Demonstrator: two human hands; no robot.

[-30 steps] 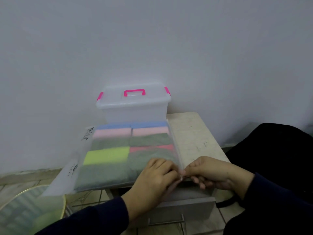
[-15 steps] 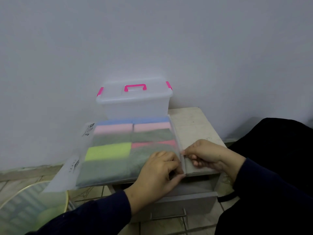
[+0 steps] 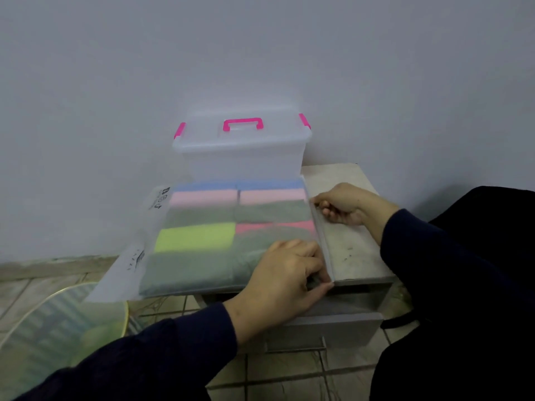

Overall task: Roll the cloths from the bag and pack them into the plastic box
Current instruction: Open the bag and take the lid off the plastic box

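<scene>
Right hand grip pinched shut on the zip edge of the bag, partway up its right side; a second ago it sat at the near corner beside the left. Left hand grip clamped the bag's near-right corner. Bag lay flat on the scuffed tabletop, folded cloths inside. Behind it, plastic box, lid on, against the plain wall. Tiled floor below.
</scene>
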